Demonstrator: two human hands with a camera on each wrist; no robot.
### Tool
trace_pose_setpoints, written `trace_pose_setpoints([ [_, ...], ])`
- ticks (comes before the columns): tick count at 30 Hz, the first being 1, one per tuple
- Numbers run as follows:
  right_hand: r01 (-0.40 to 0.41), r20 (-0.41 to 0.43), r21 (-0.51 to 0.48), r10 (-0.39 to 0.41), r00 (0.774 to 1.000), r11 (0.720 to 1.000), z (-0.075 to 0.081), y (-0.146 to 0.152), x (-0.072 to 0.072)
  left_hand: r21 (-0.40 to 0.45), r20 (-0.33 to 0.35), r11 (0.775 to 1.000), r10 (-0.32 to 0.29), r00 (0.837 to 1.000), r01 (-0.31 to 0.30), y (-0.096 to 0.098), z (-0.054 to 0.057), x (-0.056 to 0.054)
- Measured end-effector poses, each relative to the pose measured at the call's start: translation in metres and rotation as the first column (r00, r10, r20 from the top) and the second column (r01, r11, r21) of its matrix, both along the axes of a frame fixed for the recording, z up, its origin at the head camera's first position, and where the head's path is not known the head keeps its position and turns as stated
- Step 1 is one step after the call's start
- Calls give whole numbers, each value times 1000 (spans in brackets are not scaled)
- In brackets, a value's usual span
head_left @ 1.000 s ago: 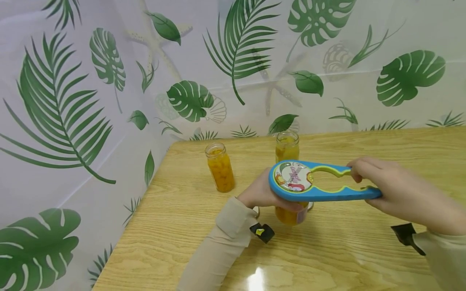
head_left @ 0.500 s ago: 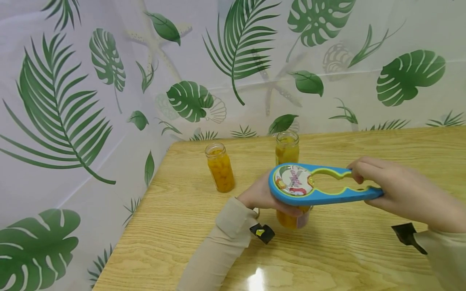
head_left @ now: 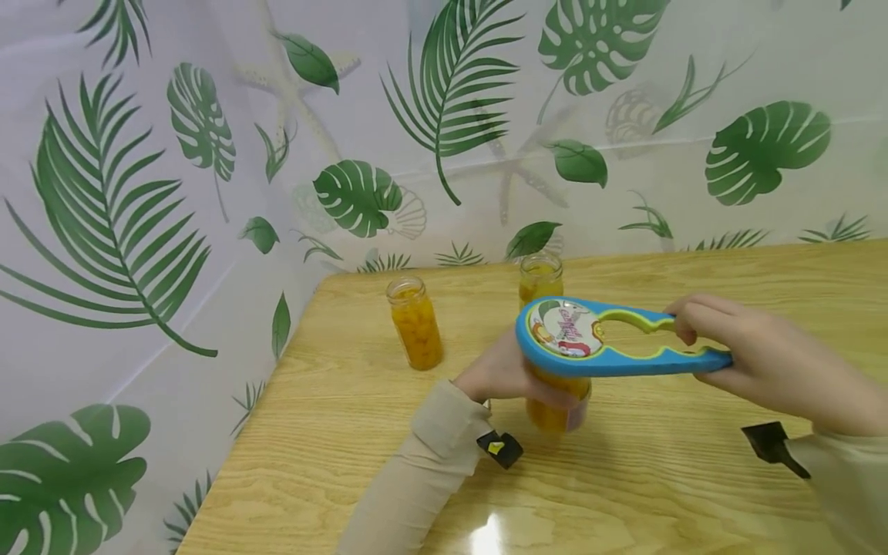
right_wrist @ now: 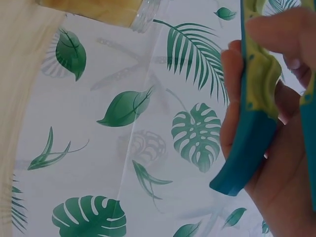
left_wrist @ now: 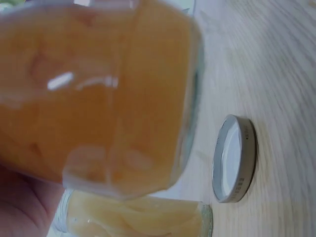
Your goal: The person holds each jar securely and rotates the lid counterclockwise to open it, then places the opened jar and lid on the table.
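My left hand [head_left: 496,376] grips a glass jar [head_left: 548,416] of orange fruit pieces around its side. In the left wrist view the jar's base stands off the table. Over the jar's top sits the round end of a blue and yellow jar opener [head_left: 624,366], which frames a white printed lid [head_left: 565,330]. My right hand [head_left: 742,339] holds the opener by its two handle arms, fingers curled on them. The opener and my left hand hide the jar's upper part.
Behind, a lidless jar of orange fruit [head_left: 415,327] stands at left, and a jar of paler yellow fruit [head_left: 541,277] stands further back. A loose metal lid [left_wrist: 234,163] lies on the wooden table [head_left: 333,432]. A leaf-patterned sheet [head_left: 388,92] hangs behind the table.
The opener's round end and the jar dipped slightly, then rose and tilted a little. Both hands keep their hold. The head view has shifted slightly.
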State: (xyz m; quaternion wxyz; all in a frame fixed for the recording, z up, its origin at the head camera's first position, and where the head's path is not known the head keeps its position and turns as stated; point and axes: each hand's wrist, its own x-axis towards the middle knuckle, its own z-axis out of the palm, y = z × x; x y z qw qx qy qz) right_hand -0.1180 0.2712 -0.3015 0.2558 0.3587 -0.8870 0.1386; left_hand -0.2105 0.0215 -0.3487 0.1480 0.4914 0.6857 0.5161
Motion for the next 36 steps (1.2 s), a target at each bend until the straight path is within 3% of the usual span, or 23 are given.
trace_pose_setpoints([
  [2, 9, -12, -6, -9, 1000, 1000, -1, 5, 1, -51, -38, 994, 90, 995, -92, 5, 0, 3],
  [5, 33, -17, -12, -33, 999, 999, -5, 15, 2, -129, -93, 967, 208, 974, -219, 15, 1, 9],
  [7, 56, -23, -16, -56, 998, 998, -7, 22, 2, -145, -97, 953, 256, 962, -268, 23, 2, 10],
  [14, 199, -37, 2, -198, 979, 980, -9, 56, 9, -152, 5, 933, 330, 944, -326, 62, 7, 7],
  [22, 324, -15, 61, -324, 946, 944, -9, 83, 26, -167, -16, 898, 409, 912, -406, 97, 2, -5],
  [29, 361, -5, 89, -362, 932, 928, -17, 109, 40, -253, -146, 837, 462, 875, -485, 125, -2, -16],
  [36, 353, 0, 99, -355, 935, 930, -31, 133, 49, -258, -115, 792, 544, 831, -553, 145, -8, -24],
])
